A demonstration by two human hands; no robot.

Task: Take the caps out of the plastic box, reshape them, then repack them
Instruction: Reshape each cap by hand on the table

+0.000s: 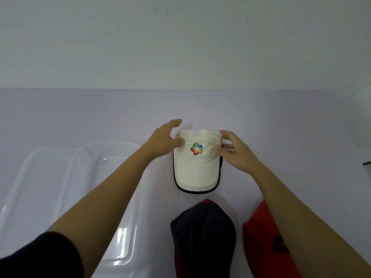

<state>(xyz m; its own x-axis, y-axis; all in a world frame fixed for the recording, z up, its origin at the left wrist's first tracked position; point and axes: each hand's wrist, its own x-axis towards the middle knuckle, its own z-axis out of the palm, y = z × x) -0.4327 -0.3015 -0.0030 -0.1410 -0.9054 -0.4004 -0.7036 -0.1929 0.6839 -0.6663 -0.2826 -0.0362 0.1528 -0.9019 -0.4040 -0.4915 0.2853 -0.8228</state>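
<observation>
A white cap [195,167] with a coloured logo lies on top of a small stack of caps in the middle of the table, brim toward me. My left hand [163,140] is at the crown's left side, thumb touching the fabric and fingers spread. My right hand [233,150] is at the crown's right side, thumb on the cap and fingers loosely bent. A dark navy cap [203,235] with a red button lies nearer to me. A red cap [263,241] lies at its right, partly hidden by my right arm. The clear plastic box [50,187] stands at the left.
The pale lilac table [80,117] runs back to a plain white wall. A dark object's edge [367,163] shows at the far right. My left forearm crosses over the box's right rim.
</observation>
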